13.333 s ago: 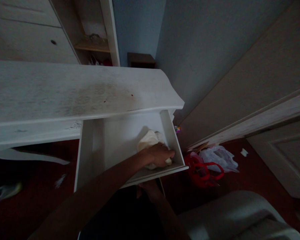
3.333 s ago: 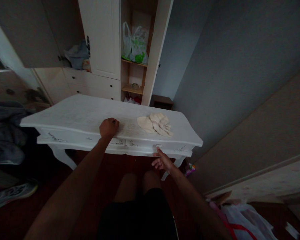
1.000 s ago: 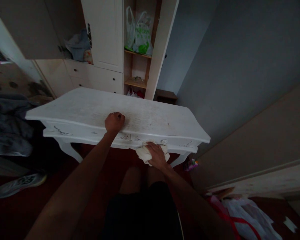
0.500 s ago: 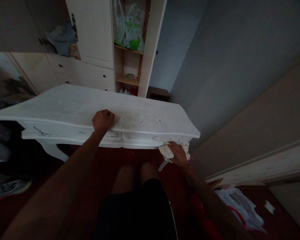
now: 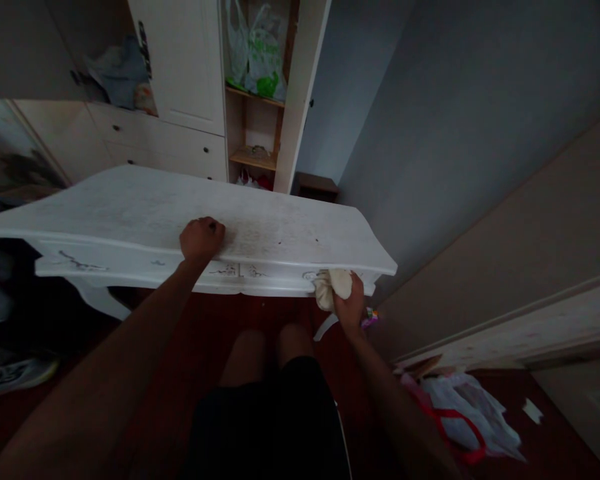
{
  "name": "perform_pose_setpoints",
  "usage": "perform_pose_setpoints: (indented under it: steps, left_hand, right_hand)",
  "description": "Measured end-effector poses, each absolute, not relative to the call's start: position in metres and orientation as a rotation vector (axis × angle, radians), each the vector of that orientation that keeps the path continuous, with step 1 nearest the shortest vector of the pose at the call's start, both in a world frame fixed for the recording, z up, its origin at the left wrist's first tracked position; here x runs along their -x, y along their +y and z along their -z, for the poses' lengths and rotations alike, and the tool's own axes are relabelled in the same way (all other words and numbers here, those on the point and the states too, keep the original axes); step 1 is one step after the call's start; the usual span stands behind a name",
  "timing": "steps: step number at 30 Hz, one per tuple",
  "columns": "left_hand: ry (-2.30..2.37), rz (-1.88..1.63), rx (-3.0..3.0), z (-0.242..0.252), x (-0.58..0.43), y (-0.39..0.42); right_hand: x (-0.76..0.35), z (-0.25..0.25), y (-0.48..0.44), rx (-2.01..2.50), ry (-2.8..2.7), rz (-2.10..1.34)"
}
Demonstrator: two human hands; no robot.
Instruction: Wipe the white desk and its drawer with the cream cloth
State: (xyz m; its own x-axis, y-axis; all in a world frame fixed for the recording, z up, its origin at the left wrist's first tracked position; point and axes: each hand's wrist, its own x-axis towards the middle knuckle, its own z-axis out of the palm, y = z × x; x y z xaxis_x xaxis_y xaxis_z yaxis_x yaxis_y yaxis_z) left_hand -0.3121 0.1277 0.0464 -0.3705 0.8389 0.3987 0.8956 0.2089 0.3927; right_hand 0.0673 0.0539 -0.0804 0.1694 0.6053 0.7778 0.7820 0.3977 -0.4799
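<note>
A white dressing table [image 5: 260, 213] with carved drawer fronts and grey smudges on its top stands before me. My left hand [image 5: 201, 239] is a closed fist at the front part of the tabletop. A dark spot shows in the curl of its fingers; I cannot tell whether it is a small object or a hollow. My right hand [image 5: 349, 299] grips a bunched cream cloth [image 5: 339, 283] against the right drawer front, beside the round carved knob [image 5: 309, 275]. The cloth hides part of that drawer.
A white wardrobe [image 5: 180, 60] behind the table has an open door [image 5: 303, 93] and plastic bags [image 5: 265, 60] on a shelf. A grey wall rises at right. On the red floor lie a white plastic bag [image 5: 470, 407] and, at left, a shoe [image 5: 17, 380].
My right hand has turned from lying flat over the spread cloth to gripping it bunched, and the cloth has shifted slightly towards the drawer knob. My left fist stays on the tabletop.
</note>
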Motion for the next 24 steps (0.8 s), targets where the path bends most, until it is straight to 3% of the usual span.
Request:
perform_pose_setpoints:
  steps: [11, 24]
  left_hand:
    - [-2.368, 0.922, 1.719, -0.048, 0.311, 0.125]
    - [-2.327, 0.978, 1.716, -0.042, 0.313, 0.129]
  right_hand:
    - [0.041, 0.063, 0.047, 1.206, -1.931, 0.008]
    - [0.080, 0.097, 0.051, 1.162, -2.064, -0.146]
